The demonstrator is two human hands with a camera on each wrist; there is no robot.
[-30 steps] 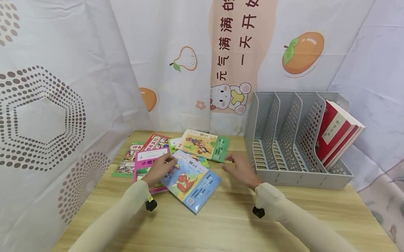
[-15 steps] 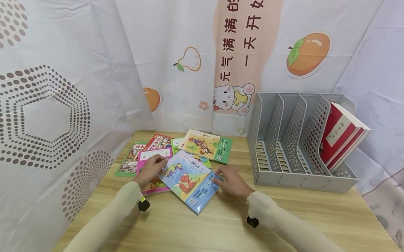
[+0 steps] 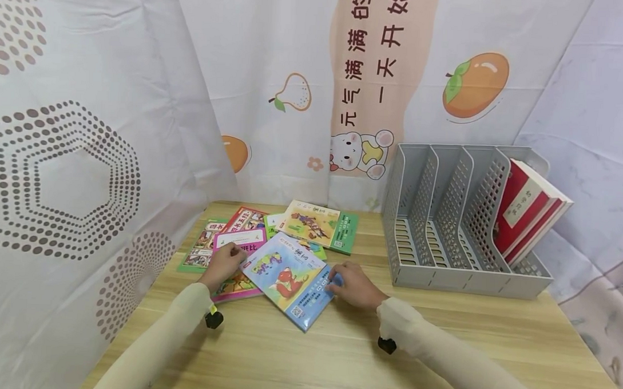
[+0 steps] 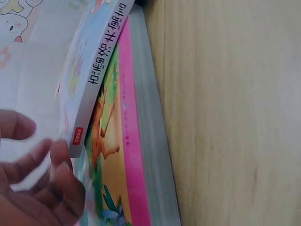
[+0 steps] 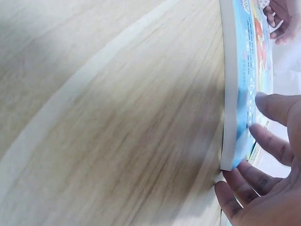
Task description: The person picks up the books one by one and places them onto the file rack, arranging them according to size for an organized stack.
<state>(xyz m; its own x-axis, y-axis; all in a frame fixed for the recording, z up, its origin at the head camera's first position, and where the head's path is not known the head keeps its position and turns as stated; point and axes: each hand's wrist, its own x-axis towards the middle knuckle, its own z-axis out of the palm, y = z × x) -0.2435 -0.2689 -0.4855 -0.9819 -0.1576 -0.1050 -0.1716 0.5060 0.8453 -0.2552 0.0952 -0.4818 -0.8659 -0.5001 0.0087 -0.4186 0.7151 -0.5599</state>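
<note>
A blue picture book [image 3: 288,276] with a red fox on its cover lies askew on the pink-bordered book [image 3: 241,286]. My left hand [image 3: 223,266] is at the blue book's upper-left corner, fingers loosely bent. In the left wrist view, the fingertips [image 4: 60,153] are close to the end of its spine; contact is unclear. At the opposite short side, my right hand [image 3: 357,285] has its fingertips at the edge. The right wrist view shows the thumb [image 5: 270,103] over the cover and other fingers around the far corner, without a firm grip showing.
Behind lie a yellow-and-green book [image 3: 313,223], a lime-green book [image 3: 314,251], a red comic-style book [image 3: 249,218] and a green-edged one [image 3: 198,253]. At the right stands a grey slotted file rack [image 3: 468,280], with red books [image 3: 519,216] leaning in its rightmost slot.
My right hand has come from beside the yellow-and-green book toward the blue book's right edge. My left hand has drawn back leftward along the blue book, which stays in place.
</note>
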